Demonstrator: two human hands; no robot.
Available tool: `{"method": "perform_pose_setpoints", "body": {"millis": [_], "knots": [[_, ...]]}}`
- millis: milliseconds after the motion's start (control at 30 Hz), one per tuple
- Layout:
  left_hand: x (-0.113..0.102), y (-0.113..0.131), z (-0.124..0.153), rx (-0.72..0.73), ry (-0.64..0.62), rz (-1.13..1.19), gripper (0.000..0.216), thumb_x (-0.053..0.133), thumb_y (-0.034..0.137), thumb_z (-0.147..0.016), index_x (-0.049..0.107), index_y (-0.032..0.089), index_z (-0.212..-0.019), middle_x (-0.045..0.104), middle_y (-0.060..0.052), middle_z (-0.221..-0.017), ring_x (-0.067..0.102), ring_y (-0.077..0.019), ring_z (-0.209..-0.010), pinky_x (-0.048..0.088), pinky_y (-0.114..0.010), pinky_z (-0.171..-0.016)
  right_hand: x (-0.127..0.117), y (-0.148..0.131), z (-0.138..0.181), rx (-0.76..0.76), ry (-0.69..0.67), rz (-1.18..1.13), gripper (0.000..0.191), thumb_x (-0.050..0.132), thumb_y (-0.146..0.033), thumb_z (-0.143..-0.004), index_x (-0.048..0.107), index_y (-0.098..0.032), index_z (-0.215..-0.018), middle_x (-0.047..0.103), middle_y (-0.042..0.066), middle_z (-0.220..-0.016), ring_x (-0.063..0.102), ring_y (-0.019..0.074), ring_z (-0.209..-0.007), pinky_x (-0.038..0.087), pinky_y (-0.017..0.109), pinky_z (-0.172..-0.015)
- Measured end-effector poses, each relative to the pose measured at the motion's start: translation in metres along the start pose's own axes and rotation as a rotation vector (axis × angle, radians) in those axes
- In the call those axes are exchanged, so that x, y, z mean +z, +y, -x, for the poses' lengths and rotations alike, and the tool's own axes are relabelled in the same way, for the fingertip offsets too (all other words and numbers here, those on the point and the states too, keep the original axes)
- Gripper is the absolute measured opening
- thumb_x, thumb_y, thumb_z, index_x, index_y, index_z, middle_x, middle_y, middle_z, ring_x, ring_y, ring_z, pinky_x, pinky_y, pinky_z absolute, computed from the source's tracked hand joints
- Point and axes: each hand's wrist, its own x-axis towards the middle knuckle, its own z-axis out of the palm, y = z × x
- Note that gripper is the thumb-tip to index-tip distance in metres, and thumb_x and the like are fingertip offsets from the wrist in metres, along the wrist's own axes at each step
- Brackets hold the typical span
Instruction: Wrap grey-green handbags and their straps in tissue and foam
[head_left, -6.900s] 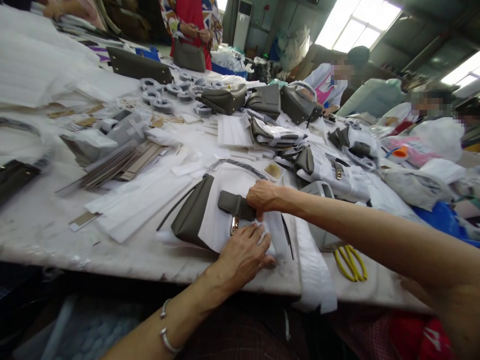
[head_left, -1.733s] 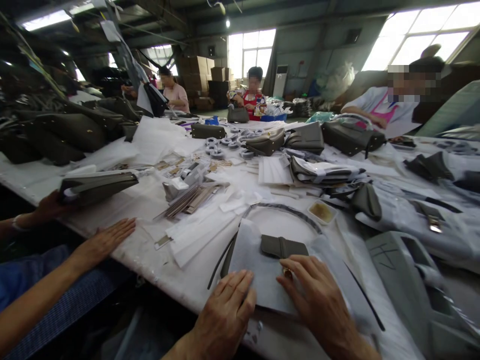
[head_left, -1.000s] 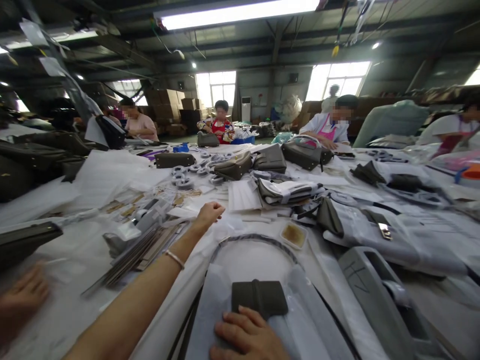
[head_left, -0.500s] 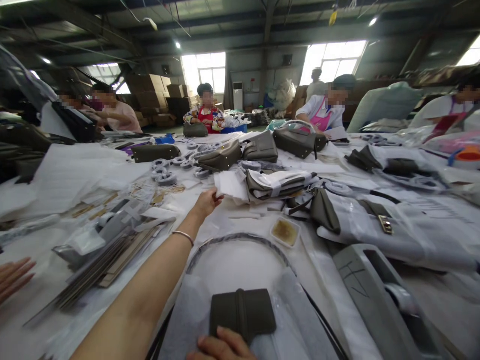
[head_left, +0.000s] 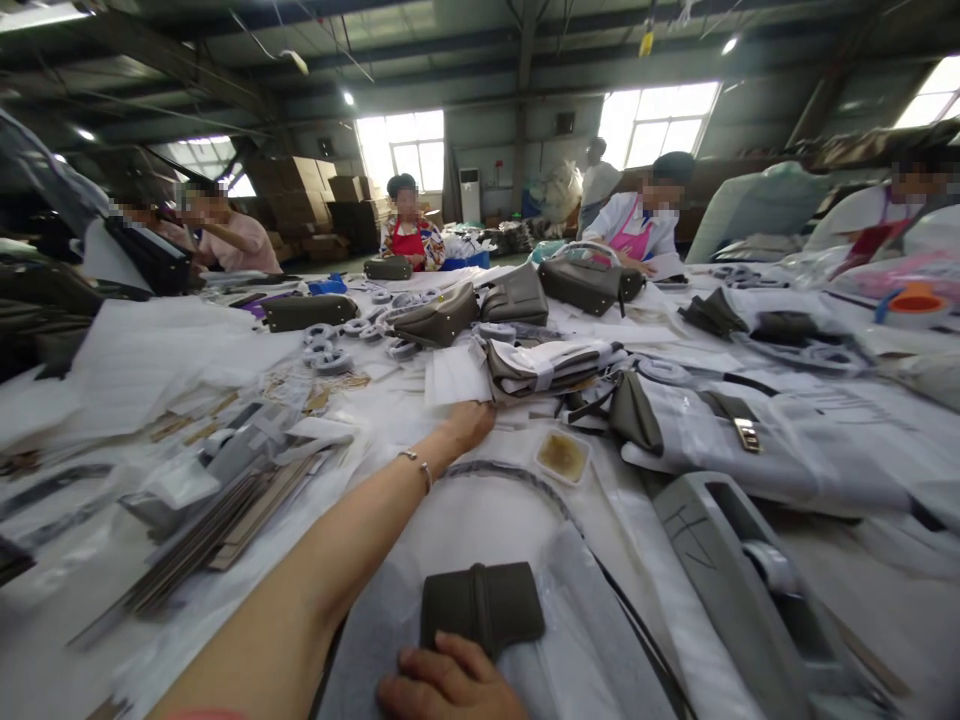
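Note:
Directly before me lies a handbag with a wrapped, arched handle (head_left: 517,470) and pale wrapping (head_left: 592,610) over its body. My right hand (head_left: 450,680) rests flat on the lower edge of its dark olive leather flap (head_left: 484,605), fingers spread. My left arm stretches forward across the table. My left hand (head_left: 471,425) is closed with its fingers curled, just in front of white foam sheets (head_left: 456,378) and a foam-wrapped olive bag (head_left: 551,368). Its fingertips are turned away, so what they grip, if anything, is hidden.
A grey tape dispenser (head_left: 750,590) stands at right, near a wrapped bag with a gold buckle (head_left: 780,450). A small tray of yellowish stuff (head_left: 562,457) sits beyond the handle. Cardboard strips (head_left: 217,530) and another tape dispenser (head_left: 247,440) lie left. Several people work across the table.
My left hand has moved right and slightly nearer, from the foam sheets' left edge to their front. Another hand at the far left has left view. My right hand stays on the flap.

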Motion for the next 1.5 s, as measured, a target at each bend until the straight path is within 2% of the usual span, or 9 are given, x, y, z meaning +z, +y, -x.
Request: {"method": "perform_pose_setpoints", "body": {"millis": [333,500,600,733,933,1100,1200,1333,1500], "knots": [[-0.106,-0.029,0.060,-0.102,0.275,-0.024,0.033,0.044,0.011,-0.086,0.065,0.014,-0.110,0.069,-0.013,-0.111,0.065,-0.0249,-0.104,0.048,-0.036,-0.094,-0.086,0.007,-0.046,-0.151,-0.350,-0.111,0.031,0.055,-0.058,-0.092,0.064,-0.034,-0.109,0.071,-0.005,-0.117,0.063,0.0170,-0.110,0.045,0.032,-0.099],[-0.157,0.008,0.135,-0.116,0.216,0.398,0.040,0.040,0.017,-0.079,0.064,0.015,-0.111,0.069,-0.002,-0.092,0.063,-0.0159,-0.076,0.049,-0.024,-0.066,-0.132,-0.007,-0.070,0.038,-0.545,-0.260,0.035,0.051,-0.054,-0.096,0.065,-0.029,-0.116,0.066,0.000,-0.127,0.055,0.0181,-0.123,0.035,0.034,-0.108],[-0.141,0.056,0.175,-0.095,0.068,0.943,0.042,0.047,0.022,-0.073,0.064,0.017,-0.111,0.065,0.001,-0.085,0.055,-0.0123,-0.064,0.043,-0.021,-0.056,-0.147,-0.010,-0.078,0.040,-0.583,-0.282,0.033,0.051,-0.049,-0.097,0.066,-0.026,-0.116,0.065,0.002,-0.129,0.055,0.0189,-0.121,0.035,0.035,-0.107],[-0.077,0.103,0.206,-0.082,-0.076,1.161,0.027,0.053,0.037,-0.082,0.065,0.017,-0.096,0.060,0.002,-0.081,0.049,-0.0110,-0.067,0.041,-0.021,-0.061,-0.141,-0.011,-0.074,-0.027,-0.494,-0.212,0.028,0.055,-0.043,-0.097,0.070,-0.019,-0.102,0.071,0.006,-0.111,0.062,0.0202,-0.102,0.044,0.034,-0.094],[-0.014,0.105,0.211,-0.144,-0.099,1.178,0.035,0.059,0.046,-0.082,0.066,0.016,-0.098,0.054,0.003,-0.070,0.043,-0.0101,-0.061,0.035,-0.022,-0.056,-0.158,-0.023,-0.063,-0.239,-0.263,-0.192,0.018,0.053,-0.021,-0.095,0.067,-0.019,-0.083,0.069,0.001,-0.075,0.062,0.0139,-0.070,0.047,0.027,-0.070],[-0.011,0.095,0.213,-0.144,-0.072,1.290,0.045,0.059,0.054,-0.082,0.065,0.015,-0.105,0.057,0.002,-0.071,0.045,-0.0096,-0.059,0.035,-0.021,-0.054,-0.221,-0.012,-0.073,0.367,-0.083,-0.056,0.019,0.053,-0.027,-0.097,0.069,-0.020,-0.090,0.071,0.004,-0.084,0.065,0.0143,-0.079,0.049,0.026,-0.078],[-0.010,0.094,0.213,-0.148,-0.053,1.298,0.044,0.062,0.052,-0.081,0.066,0.015,-0.105,0.055,0.003,-0.068,0.042,-0.0084,-0.056,0.031,-0.020,-0.050,-0.241,0.002,-0.076,0.584,-0.272,0.078,0.018,0.056,-0.029,-0.094,0.070,-0.020,-0.089,0.071,0.003,-0.086,0.065,0.0144,-0.077,0.048,0.025,-0.075],[-0.011,0.094,0.215,-0.159,-0.043,1.329,0.043,0.062,0.046,-0.081,0.066,0.015,-0.110,0.054,0.003,-0.066,0.041,-0.0081,-0.052,0.030,-0.020,-0.049,-0.231,0.007,-0.078,0.633,-0.676,0.346,0.018,0.063,-0.032,-0.087,0.070,-0.018,-0.094,0.072,0.007,-0.093,0.067,0.0190,-0.083,0.046,0.027,-0.073],[-0.014,0.091,0.218,-0.116,-0.068,1.069,0.029,0.055,0.029,-0.077,0.071,0.016,-0.097,0.057,0.002,-0.069,0.041,-0.0089,-0.054,0.029,-0.021,-0.051,-0.211,-0.001,-0.087,0.638,-0.890,0.499,0.018,0.062,-0.025,-0.085,0.071,-0.013,-0.096,0.073,0.013,-0.099,0.069,0.0242,-0.088,0.046,0.029,-0.071]]}}
